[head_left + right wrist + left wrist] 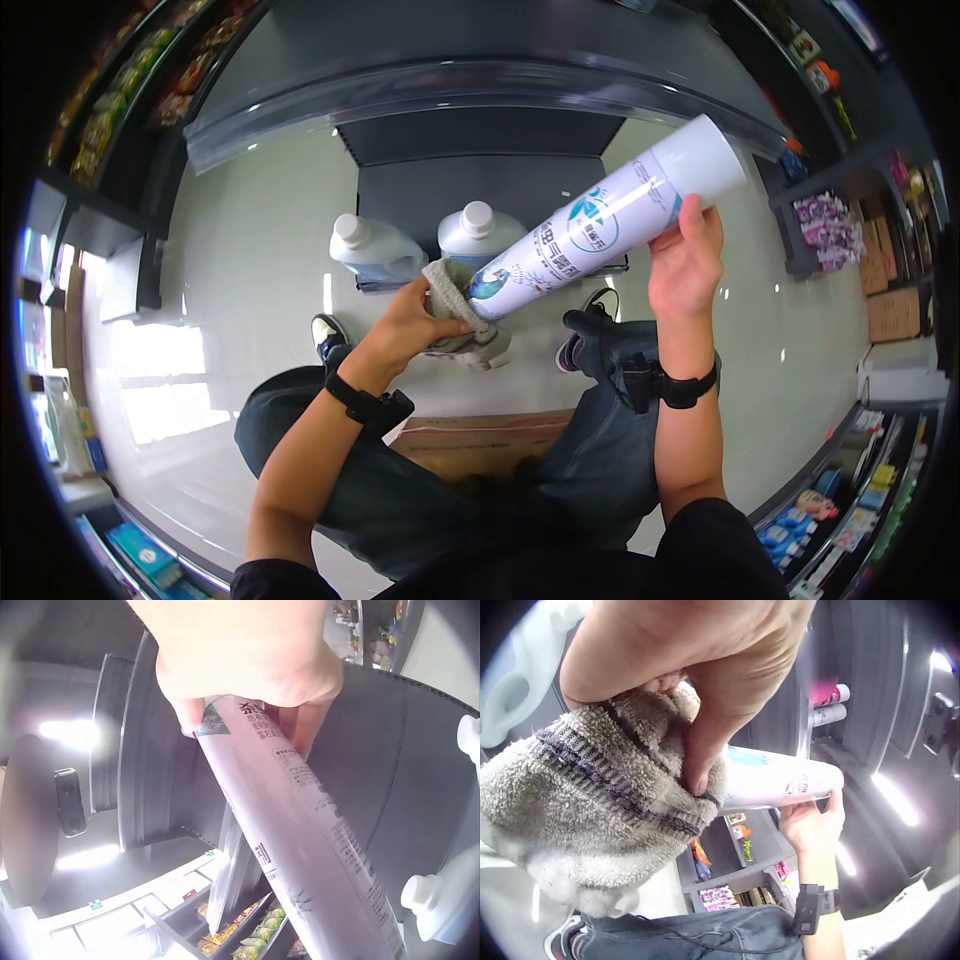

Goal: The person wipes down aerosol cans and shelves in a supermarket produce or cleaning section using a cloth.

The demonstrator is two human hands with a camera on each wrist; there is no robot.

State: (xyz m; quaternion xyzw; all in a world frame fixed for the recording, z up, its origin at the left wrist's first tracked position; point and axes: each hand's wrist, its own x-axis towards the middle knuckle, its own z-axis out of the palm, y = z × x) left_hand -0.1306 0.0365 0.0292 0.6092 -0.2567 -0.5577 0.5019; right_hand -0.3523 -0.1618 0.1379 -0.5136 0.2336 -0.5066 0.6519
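Note:
A white aerosol can (590, 235) with blue-green print lies tilted across the head view, its capped end up at the right. My right hand (688, 262) grips it near the white cap (708, 158), with thumb and fingers on opposite sides in the right wrist view. At the can's lower end, my left hand (402, 328) holds a grey terry towel (448, 288) against it. The bunched towel (585, 802) hides the can's base in the left wrist view, and the left thumb presses into the cloth.
Two white jugs (375, 250) with screw caps stand in front, by a low dark shelf (480, 180). Above them runs a shelf with a clear front strip (480, 85). A cardboard box (485, 440) lies between the person's legs. Stocked shelves line both sides.

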